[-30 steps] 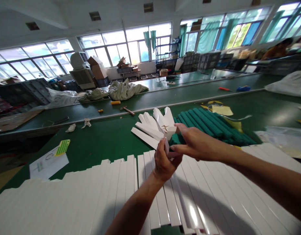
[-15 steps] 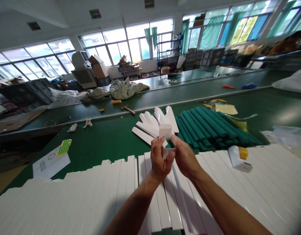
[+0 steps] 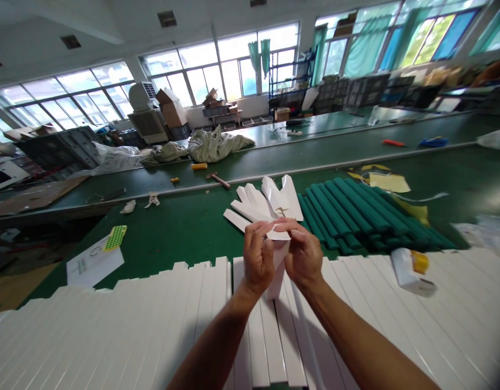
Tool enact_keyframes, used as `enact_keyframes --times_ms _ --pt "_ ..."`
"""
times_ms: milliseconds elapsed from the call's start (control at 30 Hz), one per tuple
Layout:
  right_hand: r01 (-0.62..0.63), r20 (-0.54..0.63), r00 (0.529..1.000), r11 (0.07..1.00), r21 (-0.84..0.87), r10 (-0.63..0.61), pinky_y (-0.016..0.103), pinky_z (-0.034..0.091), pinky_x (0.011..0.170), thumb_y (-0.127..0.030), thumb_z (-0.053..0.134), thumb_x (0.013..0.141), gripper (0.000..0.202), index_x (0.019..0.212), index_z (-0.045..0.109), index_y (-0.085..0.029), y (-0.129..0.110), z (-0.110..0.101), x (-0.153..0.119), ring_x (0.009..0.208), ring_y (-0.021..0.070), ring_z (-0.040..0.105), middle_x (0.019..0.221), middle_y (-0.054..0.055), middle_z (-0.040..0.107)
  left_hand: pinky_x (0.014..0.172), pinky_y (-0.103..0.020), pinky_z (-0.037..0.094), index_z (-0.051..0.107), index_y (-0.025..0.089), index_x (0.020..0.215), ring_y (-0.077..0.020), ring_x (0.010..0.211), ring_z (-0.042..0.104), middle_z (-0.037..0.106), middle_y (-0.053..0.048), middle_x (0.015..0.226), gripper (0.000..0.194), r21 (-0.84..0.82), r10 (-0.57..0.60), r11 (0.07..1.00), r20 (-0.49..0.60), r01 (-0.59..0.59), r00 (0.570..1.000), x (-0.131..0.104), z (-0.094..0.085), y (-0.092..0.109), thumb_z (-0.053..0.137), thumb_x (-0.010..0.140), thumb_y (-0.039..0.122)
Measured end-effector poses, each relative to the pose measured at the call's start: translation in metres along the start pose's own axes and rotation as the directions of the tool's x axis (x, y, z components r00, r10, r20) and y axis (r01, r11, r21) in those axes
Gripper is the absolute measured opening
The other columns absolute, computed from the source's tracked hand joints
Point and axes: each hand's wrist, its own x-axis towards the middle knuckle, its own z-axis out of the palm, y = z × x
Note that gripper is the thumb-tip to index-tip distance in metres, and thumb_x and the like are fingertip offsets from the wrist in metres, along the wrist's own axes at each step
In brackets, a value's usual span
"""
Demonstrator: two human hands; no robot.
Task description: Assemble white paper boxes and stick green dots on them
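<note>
Both hands hold one white box [image 3: 277,271] upright near the middle of the view. My left hand [image 3: 258,260] wraps its left side, while my right hand [image 3: 304,252] grips the right side with the fingers bent over the top flap. Long white boxes [image 3: 172,303] lie side by side in a row beneath my forearms. Just beyond my hands, white folded cartons [image 3: 250,200] are fanned out. To their right lies a pile of dark green ribbed rods [image 3: 343,208].
A tape dispenser [image 3: 412,271] rests on the boxes at the right. On the left are a paper sheet [image 3: 91,266] and a green dotted card [image 3: 115,238]. A hammer [image 3: 219,180] and a grey-green cloth [image 3: 215,146] lie farther back.
The top flap of the held box has been folded down from upright, and my right fingers have moved over it. More of the box's body now shows below my hands. The view has shifted slightly.
</note>
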Motion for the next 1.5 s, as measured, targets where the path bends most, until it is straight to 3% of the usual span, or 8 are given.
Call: enact_keyframes --times_ms 100,333,533,667,900,1200,1300,1500 --pt "0.054 0.067 0.996 0.999 0.005 -0.055 0.041 0.038 0.101 -0.026 0.04 0.086 0.035 0.087 0.075 -0.022 0.005 -0.008 -0.004 0.111 0.0252 0.056 0.106 0.007 0.067 0.091 -0.038 0.05 0.061 0.015 0.11 -0.0225 0.109 0.058 0.061 -0.014 0.111 0.041 0.084 0.111 0.989 0.096 -0.12 0.989 0.009 -0.016 -0.002 0.037 0.097 0.046" --pt "0.137 0.251 0.966 0.955 -0.264 -0.069 0.044 0.033 0.11 -0.031 0.053 0.089 0.037 0.125 0.061 -0.024 0.013 -0.022 -0.01 0.126 0.0263 0.048 0.132 0.006 0.057 0.093 -0.037 0.053 0.055 0.014 0.124 -0.0223 0.114 0.059 0.065 -0.015 0.117 0.034 0.173 0.233 0.938 0.33 -0.301 0.915 0.029 -0.036 0.002 0.055 0.092 0.026" --pt "0.213 0.381 0.922 0.915 -0.342 -0.073 0.046 0.037 0.109 -0.03 0.057 0.086 0.06 0.142 0.04 -0.019 0.015 -0.024 -0.012 0.132 0.0285 0.044 0.143 0.011 0.047 0.09 -0.033 0.054 0.061 0.015 0.119 -0.0188 0.105 0.062 0.067 -0.012 0.11 0.029 0.127 0.172 0.964 0.367 -0.232 0.914 0.04 -0.04 0.006 0.054 0.092 0.02" --pt "0.301 0.362 0.926 0.789 -0.535 -0.108 0.046 0.037 0.11 -0.019 0.063 0.078 0.075 0.146 0.03 -0.019 0.017 -0.02 -0.015 0.13 0.0273 0.047 0.143 0.013 0.047 0.085 -0.029 0.055 0.061 0.014 0.12 -0.0156 0.098 0.062 0.066 -0.01 0.104 0.03 0.127 0.139 0.968 0.44 -0.214 0.887 0.047 -0.043 0.014 0.054 0.091 0.019" --pt "0.325 0.374 0.922 0.721 -0.612 -0.098 0.046 0.043 0.106 -0.023 0.063 0.079 0.078 0.147 0.026 -0.017 0.016 -0.014 -0.016 0.128 0.0273 0.049 0.142 0.017 0.047 0.084 -0.034 0.058 0.062 0.014 0.118 -0.0184 0.096 0.066 0.067 -0.011 0.106 0.03 0.313 0.095 0.877 0.632 -0.365 0.769 0.061 -0.051 0.029 0.046 0.094 0.023" --pt "0.323 0.425 0.904 0.739 -0.592 -0.055 0.046 0.038 0.11 -0.02 0.062 0.077 0.081 0.149 0.024 -0.016 0.014 -0.016 -0.01 0.133 0.027 0.044 0.146 0.016 0.042 0.109 -0.04 0.044 0.05 0.001 0.128 -0.0238 0.132 0.046 0.057 -0.02 0.131 0.039 0.182 0.293 0.779 0.74 -0.6 0.605 0.064 -0.053 0.026 0.04 0.094 0.015" --pt "0.33 0.442 0.895 0.748 -0.576 -0.055 0.048 0.036 0.111 -0.022 0.063 0.077 0.083 0.149 0.023 -0.016 0.015 -0.016 -0.009 0.134 0.0279 0.043 0.145 0.017 0.043 0.109 -0.041 0.044 0.048 0.003 0.131 -0.0243 0.134 0.044 0.054 -0.019 0.135 0.04 0.205 0.306 0.745 0.74 -0.634 0.599 0.061 -0.052 0.023 0.041 0.093 0.014" --pt "0.361 0.47 0.879 0.746 -0.56 -0.072 0.047 0.035 0.112 -0.024 0.063 0.078 0.084 0.15 0.021 -0.017 0.019 -0.019 -0.007 0.136 0.0285 0.04 0.145 0.015 0.043 0.108 -0.042 0.046 0.052 0.004 0.128 -0.0261 0.136 0.039 0.053 -0.02 0.137 0.039 0.253 0.317 0.758 0.661 -0.601 0.68 0.049 -0.049 0.015 0.045 0.09 0.011"
